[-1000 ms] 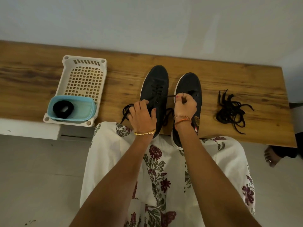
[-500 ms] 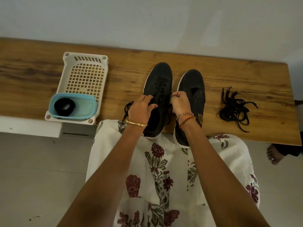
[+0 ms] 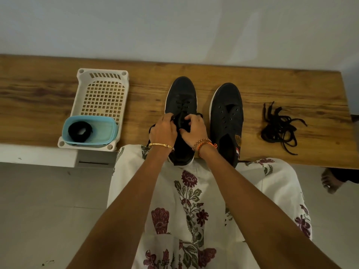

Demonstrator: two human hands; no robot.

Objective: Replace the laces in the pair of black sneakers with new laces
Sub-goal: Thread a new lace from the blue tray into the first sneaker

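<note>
Two hands [image 3: 178, 129] pinching lace [image 3: 198, 114] on left sneaker [image 3: 181, 98], one unlaced sneaker [image 3: 227, 105], one lace pile [image 3: 279, 129]

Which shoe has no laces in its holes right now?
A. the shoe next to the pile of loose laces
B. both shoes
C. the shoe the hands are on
A: the right sneaker shows bare eyelets, while both hands work a lace on the left sneaker.

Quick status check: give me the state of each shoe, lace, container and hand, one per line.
Left sneaker: upright, partly laced.
Right sneaker: upright, eyelets empty.
Loose laces: tangled pile on the bench.
Basket: holds only the tub.
Blue tub: open, black coil inside.
Left hand: grips lace.
Right hand: pinches lace at the left sneaker.
</note>
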